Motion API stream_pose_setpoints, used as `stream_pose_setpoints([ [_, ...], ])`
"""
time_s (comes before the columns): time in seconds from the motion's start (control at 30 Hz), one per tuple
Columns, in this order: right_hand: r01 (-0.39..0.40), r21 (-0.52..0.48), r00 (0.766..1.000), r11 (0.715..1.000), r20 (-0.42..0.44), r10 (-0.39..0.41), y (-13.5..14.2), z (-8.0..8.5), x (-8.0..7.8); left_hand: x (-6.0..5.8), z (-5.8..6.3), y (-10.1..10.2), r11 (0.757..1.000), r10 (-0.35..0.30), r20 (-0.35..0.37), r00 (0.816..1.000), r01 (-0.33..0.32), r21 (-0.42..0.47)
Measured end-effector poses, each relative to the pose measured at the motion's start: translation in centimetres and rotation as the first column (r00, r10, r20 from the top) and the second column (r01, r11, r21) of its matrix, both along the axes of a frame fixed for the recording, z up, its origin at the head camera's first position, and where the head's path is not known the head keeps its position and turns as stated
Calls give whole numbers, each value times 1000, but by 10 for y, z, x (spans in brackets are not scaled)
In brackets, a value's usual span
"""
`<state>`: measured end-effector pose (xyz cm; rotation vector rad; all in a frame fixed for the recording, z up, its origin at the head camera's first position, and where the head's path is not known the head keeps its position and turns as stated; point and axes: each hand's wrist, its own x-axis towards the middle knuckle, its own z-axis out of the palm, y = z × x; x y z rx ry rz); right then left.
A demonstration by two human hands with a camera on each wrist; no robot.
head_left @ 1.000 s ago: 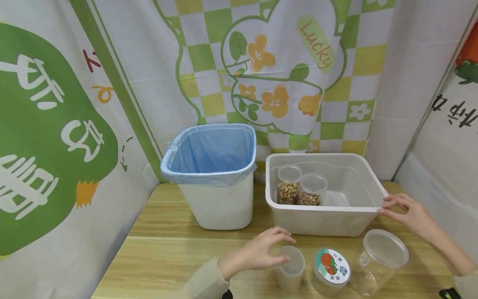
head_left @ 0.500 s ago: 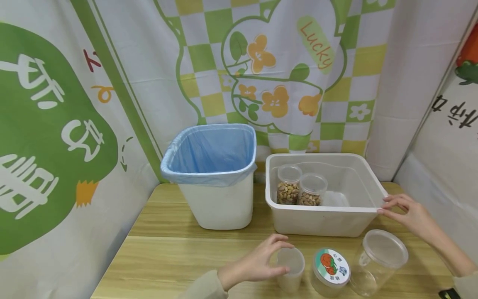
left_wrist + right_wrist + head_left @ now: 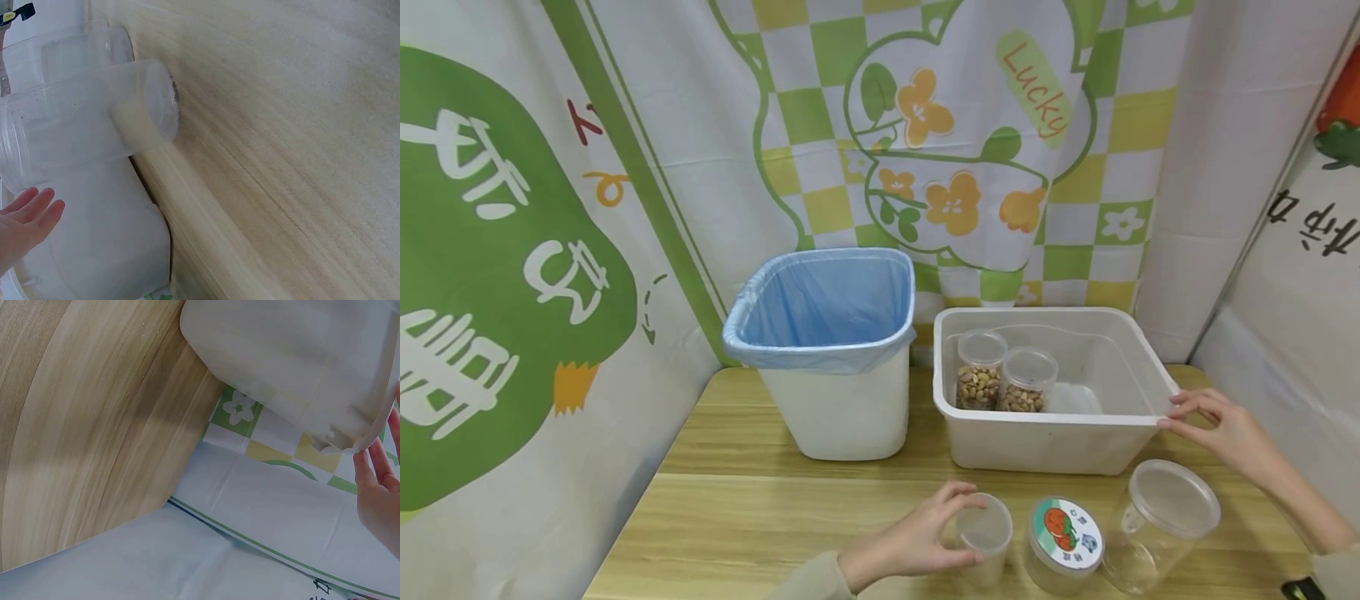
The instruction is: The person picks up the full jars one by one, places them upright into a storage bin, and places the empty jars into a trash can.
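Note:
A small frosted plastic cup [image 3: 983, 533] stands upright near the table's front. Beside it on the left is my left hand [image 3: 917, 533], thumb and fingers spread apart at its near side and rim. In the left wrist view, the fingertips [image 3: 53, 212] lie right at the cup's [image 3: 94, 119] rim end. My right hand [image 3: 1228, 433] pinches the right front corner of the white plastic tub [image 3: 1045, 446] by its rim, and the right wrist view shows the fingers [image 3: 378, 459] at that rim. Two lidded jars of nuts [image 3: 979, 387] stand in the tub's left side.
To the cup's right stand a short jar with a tomato-printed lid [image 3: 1067, 533] and a taller clear lidded jar [image 3: 1165, 525]. A white bin [image 3: 850, 417] with a blue liner stands left of the tub. Patterned fabric [image 3: 820, 142] hangs behind the wooden table [image 3: 730, 517].
My left hand has lowered slightly, its fingers and thumb moving from above the cup down to its side and rim. The right hand keeps its hold on the tub.

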<state>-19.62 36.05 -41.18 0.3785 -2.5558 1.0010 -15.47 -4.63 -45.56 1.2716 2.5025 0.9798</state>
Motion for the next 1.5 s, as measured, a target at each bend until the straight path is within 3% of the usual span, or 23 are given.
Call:
stream_pose_setpoints([
  [0.43, 4, 8, 1000, 1000, 2, -4, 1, -1, 0, -1, -12, 7, 994, 40, -76, 996, -32, 104],
  [0.77, 4, 0, 1000, 1000, -6, -4, 1, -1, 0, -5, -16, 11, 983, 62, -31, 998, -56, 174],
  [0.97, -5, 0, 1000, 1000, -3, 5, 2, -2, -1, -5, -13, 9, 970, 76, -4, 997, -73, 230],
  [1.2, -14, -12, 1000, 1000, -15, 14, 1, -3, 0, -4, -5, 3, 955, 107, -64, 992, -85, 283],
  [1.5, -12, -6, 1000, 1000, -17, 12, 2, -3, -1, -3, 12, -7, 930, 131, 3, 991, -124, 345],
])
